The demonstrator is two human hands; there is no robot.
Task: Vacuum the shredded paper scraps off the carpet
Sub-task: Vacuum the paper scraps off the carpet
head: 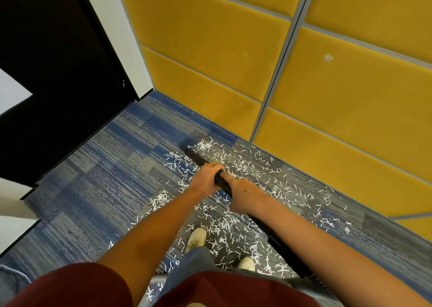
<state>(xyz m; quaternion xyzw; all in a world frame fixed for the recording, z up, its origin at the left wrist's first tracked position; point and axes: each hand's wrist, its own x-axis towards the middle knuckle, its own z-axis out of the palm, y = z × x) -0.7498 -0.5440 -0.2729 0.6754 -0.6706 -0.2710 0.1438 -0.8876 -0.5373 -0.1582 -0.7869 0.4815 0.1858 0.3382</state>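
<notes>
Left hand forward, right hand behind; fingers of both curl tight round wand. Nozzle sits at far edge of scraps, which litter carpet back to shoes. Best: slow, overlapping strokes, nozzle flat, working from wall toward feet.

Bright even light, soft shadows, wide-angle edge distortion

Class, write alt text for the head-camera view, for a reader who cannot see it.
Seen from above, a person's left hand and right hand grip a black vacuum wand angled down to the blue-grey carpet near a yellow padded wall. White shredded paper scraps lie scattered around the wand and the person's pale shoes.
</notes>
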